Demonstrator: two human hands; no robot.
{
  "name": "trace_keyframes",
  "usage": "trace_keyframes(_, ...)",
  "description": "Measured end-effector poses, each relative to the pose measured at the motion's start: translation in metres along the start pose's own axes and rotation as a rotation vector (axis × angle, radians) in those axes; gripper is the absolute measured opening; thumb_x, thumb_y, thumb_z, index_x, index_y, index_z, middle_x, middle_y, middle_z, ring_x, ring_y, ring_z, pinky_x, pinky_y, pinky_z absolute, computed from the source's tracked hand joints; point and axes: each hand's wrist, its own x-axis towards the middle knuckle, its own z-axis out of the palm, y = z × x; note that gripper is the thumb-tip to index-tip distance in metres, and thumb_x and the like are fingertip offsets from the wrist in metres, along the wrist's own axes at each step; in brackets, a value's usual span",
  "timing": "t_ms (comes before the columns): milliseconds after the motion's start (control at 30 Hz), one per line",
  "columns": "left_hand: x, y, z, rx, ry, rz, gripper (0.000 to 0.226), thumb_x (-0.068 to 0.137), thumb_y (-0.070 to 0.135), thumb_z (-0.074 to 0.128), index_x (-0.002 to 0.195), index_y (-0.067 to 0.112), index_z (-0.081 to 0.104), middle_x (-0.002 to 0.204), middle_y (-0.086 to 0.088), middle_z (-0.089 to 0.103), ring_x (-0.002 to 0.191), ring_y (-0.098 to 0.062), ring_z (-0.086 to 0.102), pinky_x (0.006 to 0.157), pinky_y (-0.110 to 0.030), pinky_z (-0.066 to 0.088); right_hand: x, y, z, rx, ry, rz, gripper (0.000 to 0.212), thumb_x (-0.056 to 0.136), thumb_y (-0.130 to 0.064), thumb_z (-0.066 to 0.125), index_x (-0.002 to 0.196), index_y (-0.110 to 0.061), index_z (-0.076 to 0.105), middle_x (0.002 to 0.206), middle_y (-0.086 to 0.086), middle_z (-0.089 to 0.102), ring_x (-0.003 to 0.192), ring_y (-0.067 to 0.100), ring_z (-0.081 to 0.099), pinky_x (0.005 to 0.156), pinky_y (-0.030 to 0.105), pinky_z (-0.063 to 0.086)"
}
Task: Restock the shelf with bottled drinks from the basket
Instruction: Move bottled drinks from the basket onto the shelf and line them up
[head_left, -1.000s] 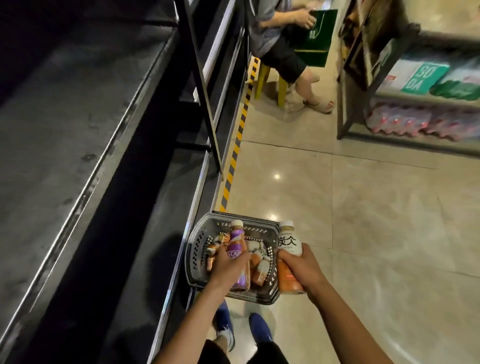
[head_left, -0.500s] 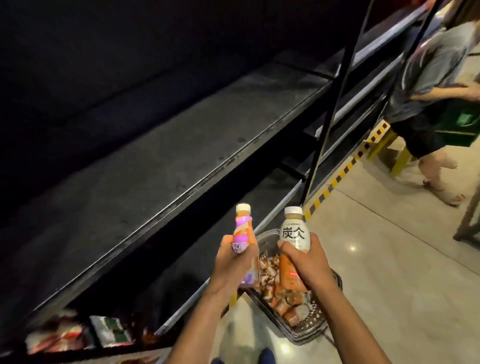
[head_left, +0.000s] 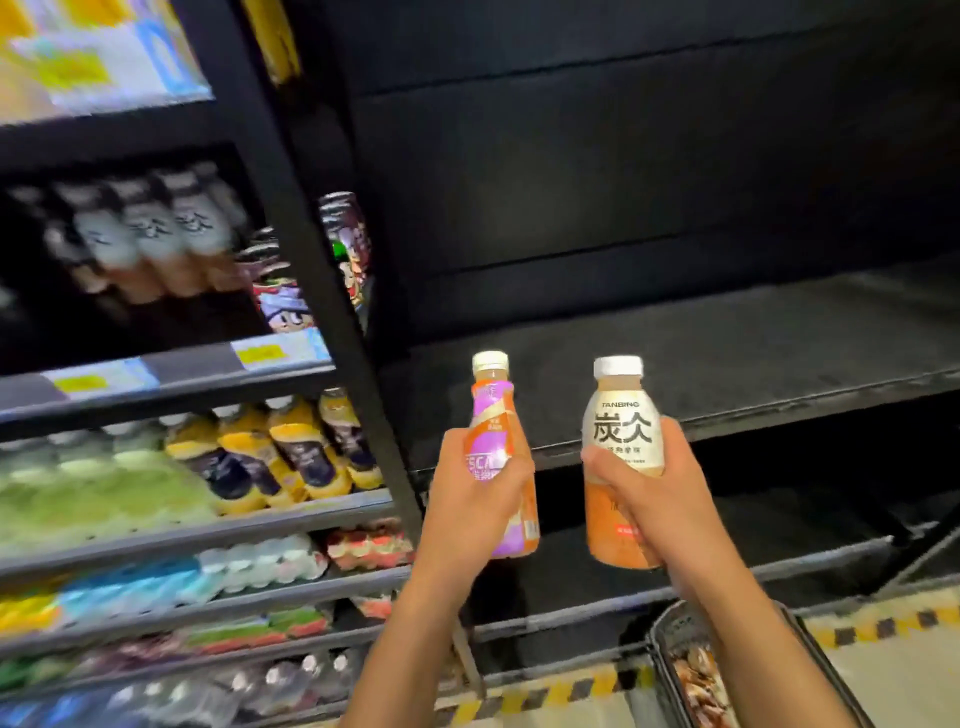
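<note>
Bottled drinks, one in each hand, are up in front of the dark shelf (head_left: 727, 364); both stand upright, caps at the height of the shelf board, near each other but apart. The left hand (head_left: 475, 514) grips the purple-and-orange bottle (head_left: 493, 415) round its middle, fingers and thumb curled tight about the label. The right hand (head_left: 654, 499) holds the white-labelled bottle (head_left: 621, 431), thumb laid across the front, fingers wrapped round the far side. Down at the bottom right sits the basket (head_left: 670, 639) on the floor, more drinks inside, too blurred to tell apart; beside it runs yellow-and-black floor tape (head_left: 883, 621). Off to the left, stocked shelves (head_left: 182, 530) carry rows of bottles, smeared by motion.
</note>
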Motion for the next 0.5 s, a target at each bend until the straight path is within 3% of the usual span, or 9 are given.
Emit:
trace_keyframes(267, -0.052, -0.005, -0.168, -0.075, 0.267, 0.105, 0.021, 0.09, 0.025, 0.068, 0.106, 0.021, 0.055, 0.081, -0.001, 0.062, 0.056, 0.002, 0.055, 0.053, -0.011, 0.044, -0.079, -0.036, 0.152, 0.014, -0.271, -0.076, 0.044, 0.077, -0.027, 0.08, 0.11, -0.039, 0.052, 0.098, -0.006, 0.068, 0.085, 0.013, 0.068, 0.072, 0.034, 0.057)
trace_keyframes(400, -0.065, -0.014, -0.233, -0.056, 0.356, 0.084, 0.017, 0.087, 0.023, 0.07, 0.098, 0.027, 0.057, 0.081, -0.002, 0.065, 0.058, -0.002, 0.057, 0.061, -0.018, 0.047, -0.106, -0.046, 0.215, 0.036, -0.371, -0.101, 0.048, 0.076, -0.019, 0.082, 0.112, -0.033, 0.053, 0.096, -0.004, 0.068, 0.072, -0.001, 0.066, 0.056, 0.015, 0.049)
trace_keyframes(500, -0.065, -0.017, -0.274, -0.059, 0.382, 0.054, 0.031, 0.073, 0.037, 0.074, 0.099, 0.027, 0.06, 0.09, -0.009, 0.07, 0.069, -0.011, 0.062, 0.071, -0.03, 0.051, -0.115, -0.055, 0.257, 0.024, -0.42, -0.127, 0.05, 0.075, -0.016, 0.082, 0.116, -0.026, 0.055, 0.095, -0.003, 0.068, 0.068, -0.004, 0.064, 0.051, 0.009, 0.045)
